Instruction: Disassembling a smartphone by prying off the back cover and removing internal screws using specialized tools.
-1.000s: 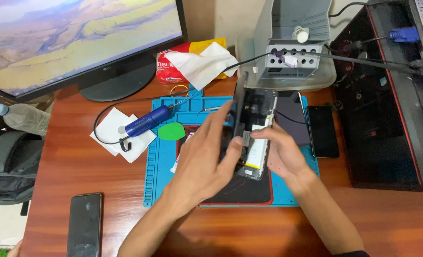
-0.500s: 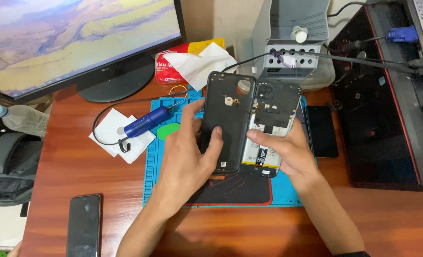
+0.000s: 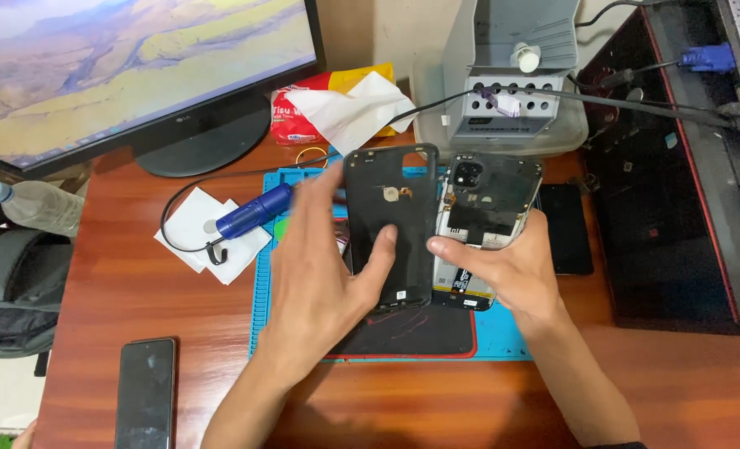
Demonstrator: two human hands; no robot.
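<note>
Back cover (image 3: 391, 224) swung further off opened phone (image 3: 486, 224); left hand (image 3: 324, 266) grip closed on cover, right hand (image 3: 503, 270) grip closed on phone.

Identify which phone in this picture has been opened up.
The phone body in the right hand, its insides exposed. The phone at the table's near left and the one right of the mat lie closed.

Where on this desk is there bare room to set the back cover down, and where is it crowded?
Bare wood shows between the dark phone and the blue mat, and along the desk's near right edge. The far side is crowded: monitor stand, tissue pack, grey device. The left hand holds the back cover; the right hand holds the opened phone.
</note>
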